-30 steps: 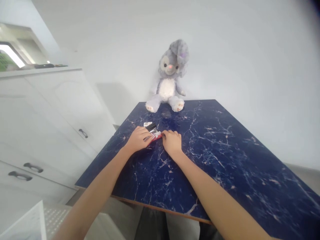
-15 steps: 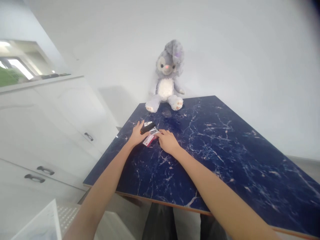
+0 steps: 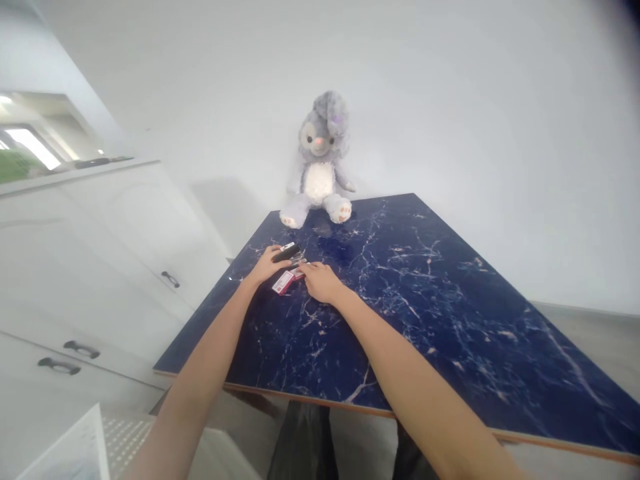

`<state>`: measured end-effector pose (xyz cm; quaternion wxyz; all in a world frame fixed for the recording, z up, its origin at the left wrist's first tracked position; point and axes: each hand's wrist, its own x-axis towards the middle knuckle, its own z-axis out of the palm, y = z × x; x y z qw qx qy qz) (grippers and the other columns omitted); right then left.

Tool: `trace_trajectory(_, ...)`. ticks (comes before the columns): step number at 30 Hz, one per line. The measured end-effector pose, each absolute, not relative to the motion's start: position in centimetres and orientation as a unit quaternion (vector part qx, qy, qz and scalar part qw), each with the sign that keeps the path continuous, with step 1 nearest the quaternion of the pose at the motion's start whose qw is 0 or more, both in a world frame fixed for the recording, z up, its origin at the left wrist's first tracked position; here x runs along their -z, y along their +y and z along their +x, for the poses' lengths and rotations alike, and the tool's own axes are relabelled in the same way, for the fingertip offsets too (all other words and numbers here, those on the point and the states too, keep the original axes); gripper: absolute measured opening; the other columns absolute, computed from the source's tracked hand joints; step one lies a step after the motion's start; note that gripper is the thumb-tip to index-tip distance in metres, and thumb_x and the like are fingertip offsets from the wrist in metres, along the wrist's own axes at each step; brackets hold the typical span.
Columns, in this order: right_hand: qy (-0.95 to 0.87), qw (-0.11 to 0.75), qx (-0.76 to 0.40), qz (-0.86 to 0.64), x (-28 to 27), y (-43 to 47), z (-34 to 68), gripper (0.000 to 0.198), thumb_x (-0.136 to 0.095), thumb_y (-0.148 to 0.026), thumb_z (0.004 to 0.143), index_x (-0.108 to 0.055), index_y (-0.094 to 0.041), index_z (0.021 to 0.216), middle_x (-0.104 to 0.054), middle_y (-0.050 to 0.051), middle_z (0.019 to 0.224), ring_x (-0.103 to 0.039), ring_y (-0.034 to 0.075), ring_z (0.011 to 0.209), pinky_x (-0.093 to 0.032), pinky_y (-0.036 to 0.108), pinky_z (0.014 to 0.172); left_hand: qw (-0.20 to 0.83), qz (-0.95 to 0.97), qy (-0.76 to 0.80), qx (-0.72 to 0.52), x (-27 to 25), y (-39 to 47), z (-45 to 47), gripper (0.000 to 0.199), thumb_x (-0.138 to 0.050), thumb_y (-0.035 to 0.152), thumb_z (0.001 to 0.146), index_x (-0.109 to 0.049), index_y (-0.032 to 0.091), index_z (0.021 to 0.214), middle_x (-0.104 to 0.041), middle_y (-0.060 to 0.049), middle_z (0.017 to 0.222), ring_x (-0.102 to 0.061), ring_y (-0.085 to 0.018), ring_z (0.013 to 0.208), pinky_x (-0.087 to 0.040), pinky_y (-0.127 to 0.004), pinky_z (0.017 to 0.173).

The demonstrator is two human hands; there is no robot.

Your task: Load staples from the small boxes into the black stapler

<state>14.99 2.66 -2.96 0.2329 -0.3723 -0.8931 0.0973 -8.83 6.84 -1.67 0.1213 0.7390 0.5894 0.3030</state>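
Observation:
A black stapler (image 3: 288, 253) with silver metal parts lies on the dark blue marbled table (image 3: 400, 300). My left hand (image 3: 266, 265) is closed around its left side, thumb near and fingers on the far side. Just in front of it is a small red and white box (image 3: 283, 283), with another red bit beside it, partly under my right hand. My right hand (image 3: 323, 282) has its fingers drawn together at the silver right end of the stapler. What sits between those fingertips is too small to make out.
A grey plush rabbit (image 3: 319, 167) sits at the table's far edge against the wall. White cabinets (image 3: 115, 267) with dark handles stand to the left. Below them at the lower left is a white perforated object (image 3: 123, 433).
The whole view has shifted, so table and toy sit a little further left. My left hand's fingers have drawn in closer on the stapler; the right hand stays at its end.

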Motion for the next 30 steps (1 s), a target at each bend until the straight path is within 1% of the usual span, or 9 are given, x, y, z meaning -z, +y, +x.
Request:
trace_trajectory(7, -0.821, 0.262, -0.085, -0.5, 2.0, 1.7, 16.3, 0.026, -0.052, -0.017, 0.088, -0.062, -0.017, 0.112, -0.06, 0.014, 0.12, -0.047, 0.03, 0.111, -0.04, 0.042, 0.093, 0.091, 0.761, 0.577, -0.284, 1.7, 4.0, -5.6, 0.033, -0.07, 0.044, 0.079, -0.071, 0.019, 0.1, -0.048, -0.009, 0.136, -0.052, -0.025, 0.127, -0.037, -0.036, 0.115)
trace_trajectory(11, -0.845, 0.255, -0.09, -0.461, 2.5, 0.3, 19.8, 0.023, -0.049, -0.012, 0.088, -0.062, -0.016, 0.107, -0.059, 0.013, 0.115, -0.047, 0.025, 0.108, -0.037, 0.039, 0.096, 0.078, 0.75, 0.59, -0.287, 1.4, 0.5, -2.9, 0.032, -0.069, 0.044, 0.08, -0.071, 0.019, 0.101, -0.049, -0.009, 0.138, -0.05, -0.026, 0.129, -0.038, -0.037, 0.115)
trace_trajectory(13, -0.866, 0.259, -0.087, -0.419, 2.8, -0.8, 21.5, 0.022, -0.049, -0.012, 0.087, -0.062, -0.016, 0.105, -0.059, 0.011, 0.113, -0.048, 0.023, 0.106, -0.035, 0.037, 0.098, 0.072, 0.747, 0.594, -0.291, 1.5, -1.2, -1.1, 0.03, -0.069, 0.042, 0.08, -0.071, 0.019, 0.1, -0.054, -0.009, 0.131, -0.046, -0.027, 0.133, -0.038, -0.038, 0.114)
trace_trajectory(16, -0.875, 0.274, -0.093, -0.388, 2.9, -2.6, 23.1, 0.021, -0.049, -0.008, 0.084, -0.062, -0.017, 0.098, -0.06, 0.009, 0.108, -0.05, 0.021, 0.103, -0.036, 0.034, 0.098, 0.053, 0.719, 0.623, -0.303, 1.9, -3.8, 2.5, 0.025, -0.067, 0.039, 0.082, -0.071, 0.02, 0.098, -0.063, -0.01, 0.111, -0.038, -0.031, 0.139, -0.038, -0.041, 0.114)
trace_trajectory(17, -0.873, 0.277, -0.096, -0.389, 2.9, -3.2, 23.4, 0.023, -0.048, -0.005, 0.082, -0.062, -0.017, 0.096, -0.06, 0.009, 0.106, -0.051, 0.021, 0.102, -0.037, 0.033, 0.097, 0.043, 0.7, 0.64, -0.313, 2.1, -4.6, 3.9, 0.025, -0.066, 0.038, 0.082, -0.071, 0.019, 0.099, -0.063, -0.011, 0.11, -0.037, -0.032, 0.139, -0.038, -0.042, 0.114)
trace_trajectory(20, -0.86, 0.285, -0.107, -0.41, 2.9, -4.5, 23.7, 0.027, -0.045, -0.001, 0.078, -0.06, -0.019, 0.093, -0.059, 0.007, 0.104, -0.055, 0.02, 0.099, -0.041, 0.03, 0.092, 0.005, 0.634, 0.691, -0.348, 2.6, -6.7, 7.5, 0.032, -0.067, 0.035, 0.081, -0.069, 0.016, 0.107, -0.052, -0.017, 0.131, -0.046, -0.035, 0.132, -0.041, -0.045, 0.111)
trace_trajectory(24, -0.819, 0.318, -0.117, -0.462, 2.7, -4.9, 23.8, 0.029, -0.044, -0.004, 0.081, -0.059, -0.021, 0.099, -0.059, 0.006, 0.112, -0.06, 0.019, 0.097, -0.045, 0.028, 0.09, -0.001, 0.615, 0.683, -0.394, 2.5, -8.7, 9.3, 0.044, -0.057, 0.044, 0.09, -0.062, 0.019, 0.125, -0.04, -0.018, 0.143, -0.05, -0.036, 0.129, -0.042, -0.05, 0.108)
trace_trajectory(26, -0.8, 0.325, -0.126, -0.488, 2.6, -4.6, 23.8, 0.032, -0.044, -0.004, 0.08, -0.06, -0.02, 0.103, -0.061, 0.008, 0.113, -0.06, 0.019, 0.1, -0.046, 0.028, 0.091, 0.036, 0.6, 0.675, -0.427, 2.2, -9.3, 8.9, 0.039, -0.049, 0.044, 0.094, -0.063, 0.022, 0.123, -0.044, -0.016, 0.141, -0.053, -0.033, 0.126, -0.043, -0.048, 0.106)
trace_trajectory(30, -0.774, 0.332, -0.142, -0.52, 2.6, -3.6, 23.9, 0.04, -0.04, -0.006, 0.082, -0.059, -0.016, 0.115, -0.066, 0.01, 0.112, -0.061, 0.02, 0.102, -0.046, 0.03, 0.091, 0.097, 0.58, 0.669, -0.454, 1.9, -9.3, 7.5, 0.03, -0.042, 0.032, 0.096, -0.069, 0.022, 0.106, -0.062, -0.011, 0.118, -0.058, -0.027, 0.118, -0.046, -0.044, 0.104)
